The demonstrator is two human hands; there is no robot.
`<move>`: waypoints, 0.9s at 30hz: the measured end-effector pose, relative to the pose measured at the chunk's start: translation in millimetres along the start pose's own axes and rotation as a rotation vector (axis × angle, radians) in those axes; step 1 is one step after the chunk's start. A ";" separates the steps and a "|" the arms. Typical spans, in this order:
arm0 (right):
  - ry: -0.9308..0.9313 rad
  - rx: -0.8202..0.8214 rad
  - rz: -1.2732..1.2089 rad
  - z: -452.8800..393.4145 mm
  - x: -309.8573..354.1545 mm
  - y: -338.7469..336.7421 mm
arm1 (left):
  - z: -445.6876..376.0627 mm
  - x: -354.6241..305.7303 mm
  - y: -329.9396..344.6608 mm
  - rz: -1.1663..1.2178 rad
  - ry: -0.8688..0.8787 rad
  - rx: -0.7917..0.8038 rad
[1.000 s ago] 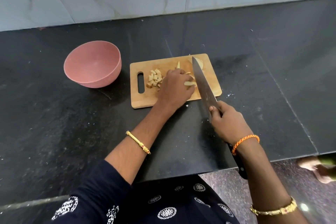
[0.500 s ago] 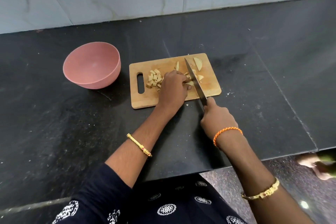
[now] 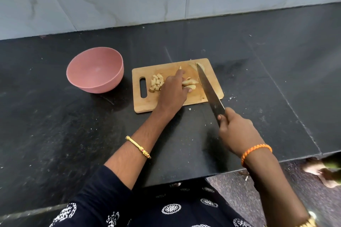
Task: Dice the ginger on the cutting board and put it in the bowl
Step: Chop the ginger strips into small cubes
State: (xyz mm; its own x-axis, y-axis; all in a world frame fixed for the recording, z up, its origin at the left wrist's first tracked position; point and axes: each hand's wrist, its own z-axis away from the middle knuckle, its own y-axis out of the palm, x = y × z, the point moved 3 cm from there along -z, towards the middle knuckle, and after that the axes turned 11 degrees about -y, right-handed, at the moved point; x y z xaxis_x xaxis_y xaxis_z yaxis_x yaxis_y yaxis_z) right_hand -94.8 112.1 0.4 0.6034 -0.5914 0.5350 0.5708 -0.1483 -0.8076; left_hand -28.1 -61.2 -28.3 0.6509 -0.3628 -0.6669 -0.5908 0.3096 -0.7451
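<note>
Both grips busy: left hand [image 3: 173, 90] hides ginger strips [image 3: 190, 84] it pins; right hand [image 3: 236, 131] clasps knife [image 3: 208, 86].

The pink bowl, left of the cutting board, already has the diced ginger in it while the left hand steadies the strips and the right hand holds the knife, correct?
Not quite. The head view shows the pink bowl empty; the diced ginger lies in a pile on the cutting board, near its handle slot. The rest holds: the left hand steadies the strips and the right hand holds the knife.
</note>
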 end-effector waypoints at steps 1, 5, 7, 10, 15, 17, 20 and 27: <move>-0.008 -0.017 -0.006 -6.6 3.7 0.7 | -0.8 0.1 0.1 -0.023 -0.001 -0.003; -0.037 -0.029 -0.007 -29.7 17.1 11.4 | -1.5 -2.2 -0.9 -0.202 0.026 -0.057; -0.032 -0.036 0.006 -34.8 19.6 16.0 | -2.5 -1.2 -1.0 -0.229 0.025 -0.071; 0.006 -0.015 0.044 -38.8 23.8 20.9 | -3.8 -1.3 -2.0 -0.253 0.023 -0.082; 0.018 0.097 0.164 -52.7 35.4 16.7 | -0.9 -3.7 0.9 -0.267 0.037 -0.101; 0.010 0.123 0.199 -57.6 37.6 14.3 | 0.3 -3.3 0.7 -0.286 0.027 -0.129; 0.017 0.145 0.209 -48.0 33.2 16.1 | 1.1 -2.5 0.1 -0.289 0.020 -0.150; 0.022 0.108 0.165 -20.2 8.6 13.7 | -4.7 0.8 -1.4 -0.290 0.029 -0.141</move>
State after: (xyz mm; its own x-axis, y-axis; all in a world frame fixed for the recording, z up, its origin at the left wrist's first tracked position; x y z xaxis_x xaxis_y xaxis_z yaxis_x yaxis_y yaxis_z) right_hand -93.1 89.0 -11.0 0.6817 -0.6183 0.3912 0.5228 0.0375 -0.8516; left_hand -28.9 -66.0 -27.7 0.7892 -0.4437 -0.4246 -0.4442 0.0650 -0.8936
